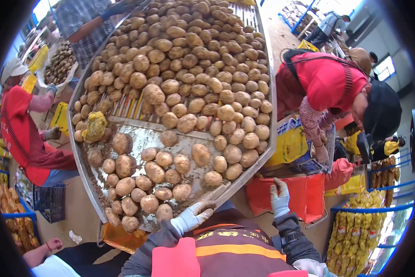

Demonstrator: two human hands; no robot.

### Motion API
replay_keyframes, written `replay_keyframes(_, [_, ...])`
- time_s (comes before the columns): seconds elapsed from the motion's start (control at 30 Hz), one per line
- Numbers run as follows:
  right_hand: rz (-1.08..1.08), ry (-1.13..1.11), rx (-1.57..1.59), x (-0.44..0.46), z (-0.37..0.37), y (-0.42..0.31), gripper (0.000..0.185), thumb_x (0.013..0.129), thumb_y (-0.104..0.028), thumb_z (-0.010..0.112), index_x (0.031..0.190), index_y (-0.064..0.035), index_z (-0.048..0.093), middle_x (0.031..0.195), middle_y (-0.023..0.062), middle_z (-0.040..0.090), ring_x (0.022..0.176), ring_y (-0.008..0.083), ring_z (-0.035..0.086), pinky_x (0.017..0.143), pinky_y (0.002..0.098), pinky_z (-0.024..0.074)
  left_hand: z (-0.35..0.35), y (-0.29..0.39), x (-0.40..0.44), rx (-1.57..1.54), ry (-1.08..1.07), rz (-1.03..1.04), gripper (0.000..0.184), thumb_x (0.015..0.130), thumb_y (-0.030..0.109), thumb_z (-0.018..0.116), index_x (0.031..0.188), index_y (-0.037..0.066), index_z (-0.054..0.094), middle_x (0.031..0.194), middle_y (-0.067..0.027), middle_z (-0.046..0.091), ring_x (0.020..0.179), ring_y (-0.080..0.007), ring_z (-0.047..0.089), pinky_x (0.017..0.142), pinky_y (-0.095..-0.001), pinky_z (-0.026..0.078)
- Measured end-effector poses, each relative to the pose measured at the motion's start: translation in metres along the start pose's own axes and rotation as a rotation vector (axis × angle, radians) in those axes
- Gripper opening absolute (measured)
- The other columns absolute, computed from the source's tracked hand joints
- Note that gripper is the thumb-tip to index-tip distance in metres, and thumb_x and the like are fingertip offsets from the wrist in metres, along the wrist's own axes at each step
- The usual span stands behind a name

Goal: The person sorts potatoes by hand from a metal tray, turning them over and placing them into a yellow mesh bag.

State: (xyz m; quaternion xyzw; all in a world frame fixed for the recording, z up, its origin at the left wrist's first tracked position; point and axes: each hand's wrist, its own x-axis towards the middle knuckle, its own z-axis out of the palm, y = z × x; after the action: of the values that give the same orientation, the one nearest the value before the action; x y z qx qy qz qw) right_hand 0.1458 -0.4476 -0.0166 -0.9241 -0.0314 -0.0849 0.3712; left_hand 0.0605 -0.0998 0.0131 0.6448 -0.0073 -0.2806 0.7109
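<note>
Left hand (192, 217) near slantwise potato (182, 192)

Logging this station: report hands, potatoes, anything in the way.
Left hand at table edge; right hand apart from it, seemingly empty. Potatoes heaped far, scattered near. Yellow netting among them.

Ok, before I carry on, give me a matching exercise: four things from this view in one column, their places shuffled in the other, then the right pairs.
Things
1. White-gloved left grip
2. Bunched yellow mesh bundle
3. Dark blue plastic crate
4. White-gloved right grip

Places
A. Left of the table, lower down
B. Raised, apart from the table
C. At the near edge of the broad metal table
D. On the table's left side, among rounded brown potatoes

Pairs: 1-C, 2-D, 3-A, 4-B
</note>
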Motion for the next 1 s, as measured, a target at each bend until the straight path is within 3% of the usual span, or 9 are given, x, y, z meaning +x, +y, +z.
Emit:
replay_keyframes(0.07, [0.29,0.122,0.216,-0.012,-0.022,0.031,0.028,0.091,-0.013,0.055,0.115,0.0008,0.053,0.106,0.0083,0.059,0.097,0.0146,0.055,0.09,0.0276,0.043,0.011,0.013,0.015,0.019,-0.032,-0.006,0.038,0.093,0.026,0.05,0.123,0.004,0.051,0.118,-0.0127,0.055,0.113,-0.0209,0.05,0.098,-0.0323,0.037])
replay_keyframes(0.13, [0.472,0.143,0.293,-0.015,-0.043,0.061,0.036,0.091,-0.016,0.053,0.121,0.0032,0.048,0.115,0.0154,0.056,0.107,0.022,0.054,0.097,0.0324,0.0397,0.026,0.018,0.03,0.086,-0.029,0.043,0.037,0.093,0.025,0.05,0.123,0.004,0.051,0.118,-0.013,0.055,0.113,-0.0211,0.05,0.098,-0.0323,0.037])
replay_keyframes(0.27, [0.54,0.152,0.238,-0.006,-0.056,0.123,0.036,0.09,-0.015,0.055,0.121,0.0033,0.048,0.118,0.0167,0.055,0.109,0.0225,0.053,0.097,0.0322,0.0401,0.074,0.024,0.059,0.066,0.005,0.026,0.037,0.095,0.026,0.048,0.125,0.004,0.05,0.12,-0.0091,0.055,0.115,-0.0183,0.049,0.1,-0.0314,0.036])
replay_keyframes(0.37, [0.557,0.143,0.254,0.018,-0.054,0.172,0.034,0.089,-0.018,0.058,0.116,0.0021,0.052,0.107,0.0106,0.059,0.098,0.0176,0.055,0.091,0.0293,0.042,0.118,0.026,0.091,0.048,0.036,-0.015,0.036,0.096,0.025,0.047,0.126,0.005,0.049,0.12,-0.0055,0.056,0.114,-0.0147,0.048,0.099,-0.0293,0.036])
replay_keyframes(0.47, [0.531,0.268,0.404,0.048,-0.055,0.201,0.036,0.088,-0.017,0.059,0.117,0.0023,0.05,0.107,0.0112,0.059,0.099,0.0188,0.055,0.092,0.0308,0.0416,0.166,0.007,0.123,-0.078,0.084,-0.064,0.034,0.095,0.022,0.048,0.124,0.004,0.049,0.118,-0.0041,0.056,0.108,-0.0121,0.05,0.094,-0.0272,0.039])
replay_keyframes(0.6, [0.512,0.243,0.363,0.098,-0.064,0.226,0.052,0.085,-0.015,0.063,0.127,0.0045,0.04,0.123,0.018,0.05,0.114,0.0232,0.049,0.098,0.0318,0.0376,0.216,0.018,0.149,-0.115,0.088,-0.12,0.034,0.095,0.023,0.05,0.124,0.004,0.05,0.115,-0.006,0.057,0.103,-0.0127,0.053,0.092,-0.0273,0.042])
replay_keyframes(0.73, [0.486,0.234,0.153,0.144,-0.076,0.237,0.073,0.079,-0.016,0.068,0.135,0.0068,0.028,0.136,0.0249,0.037,0.126,0.0305,0.04,0.104,0.0347,0.0328,0.231,0.013,0.151,-0.089,0.104,-0.13,0.035,0.095,0.023,0.05,0.123,0.003,0.05,0.115,-0.0063,0.057,0.105,-0.014,0.053,0.093,-0.0278,0.041])
replay_keyframes(0.9, [0.601,0.226,0.018,0.178,-0.079,0.243,0.089,0.069,-0.036,0.075,0.131,0.0119,0.032,0.13,0.0279,0.044,0.123,0.035,0.043,0.101,0.0356,0.0348,0.229,-0.006,0.137,-0.244,0.223,-0.149,0.034,0.095,0.024,0.05,0.122,0.003,0.05,0.112,-0.0062,0.058,0.104,-0.0137,0.054,0.092,-0.0276,0.042])
replay_keyframes(1.0, [0.66,0.174,0.086,0.195,-0.083,0.242,0.086,0.063,-0.033,0.078,0.127,0.0085,0.038,0.122,0.0291,0.049,0.114,0.0401,0.049,0.097,0.0401,0.0392,0.223,-0.033,0.129,-0.206,0.335,-0.173,0.033,0.095,0.022,0.05,0.122,0.003,0.05,0.109,-0.0061,0.059,0.102,-0.0138,0.055,0.09,-0.0279,0.043])
